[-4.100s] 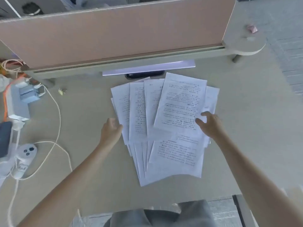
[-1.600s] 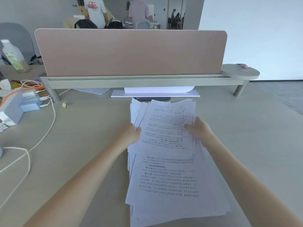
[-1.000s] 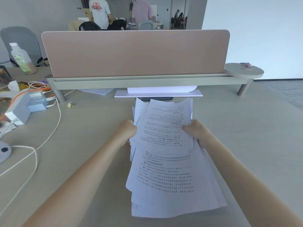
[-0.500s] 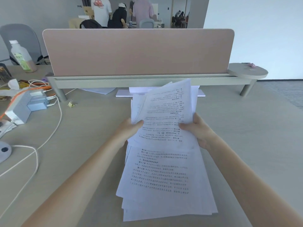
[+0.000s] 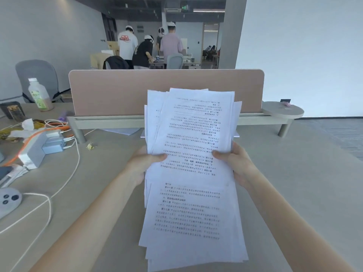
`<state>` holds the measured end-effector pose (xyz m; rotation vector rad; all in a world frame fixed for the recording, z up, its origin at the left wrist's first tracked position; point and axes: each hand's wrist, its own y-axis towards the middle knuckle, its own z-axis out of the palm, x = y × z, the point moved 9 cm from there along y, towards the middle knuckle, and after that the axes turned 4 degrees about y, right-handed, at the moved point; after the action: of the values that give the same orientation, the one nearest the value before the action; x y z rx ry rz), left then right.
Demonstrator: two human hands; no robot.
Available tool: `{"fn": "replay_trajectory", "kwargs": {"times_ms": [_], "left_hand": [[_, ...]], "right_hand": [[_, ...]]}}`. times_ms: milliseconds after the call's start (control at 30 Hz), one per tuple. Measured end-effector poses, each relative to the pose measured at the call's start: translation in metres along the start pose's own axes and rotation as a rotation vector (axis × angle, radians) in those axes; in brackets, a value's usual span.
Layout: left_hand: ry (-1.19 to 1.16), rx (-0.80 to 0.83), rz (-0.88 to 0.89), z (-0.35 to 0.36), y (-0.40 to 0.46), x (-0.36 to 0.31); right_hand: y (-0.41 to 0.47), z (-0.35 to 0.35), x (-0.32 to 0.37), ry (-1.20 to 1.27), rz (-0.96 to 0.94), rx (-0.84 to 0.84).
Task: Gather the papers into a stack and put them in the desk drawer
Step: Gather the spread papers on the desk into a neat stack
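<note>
The papers (image 5: 191, 173) are held raised above the desk (image 5: 294, 183), in front of the pink divider (image 5: 117, 91). The sheaf is gripped at its left edge by the left hand (image 5: 145, 163) and at its right edge by the right hand (image 5: 234, 163), thumbs on top. Gathering is judged mostly done; the edges are uneven and squaring remains. No drawer is visible, so stowing is outstanding. Printed text is visible on the sheets but cannot be read.
</note>
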<state>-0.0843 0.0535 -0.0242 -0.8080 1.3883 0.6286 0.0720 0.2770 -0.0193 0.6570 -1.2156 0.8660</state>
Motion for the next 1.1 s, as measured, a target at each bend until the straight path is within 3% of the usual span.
{"fn": "replay_trajectory", "kwargs": {"times_ms": [500, 867, 1100], "left_hand": [[-0.045, -0.227, 0.457, -0.009, -0.060, -0.151], [-0.121, -0.273, 0.431, -0.002, -0.060, -0.109], [-0.062, -0.241, 0.435, 0.005, -0.051, -0.096]], "right_hand": [[-0.033, 0.038, 0.154, -0.057, -0.360, -0.045], [-0.035, 0.035, 0.115, 0.041, -0.335, -0.077], [-0.030, 0.036, 0.109, -0.073, -0.374, -0.084]]}}
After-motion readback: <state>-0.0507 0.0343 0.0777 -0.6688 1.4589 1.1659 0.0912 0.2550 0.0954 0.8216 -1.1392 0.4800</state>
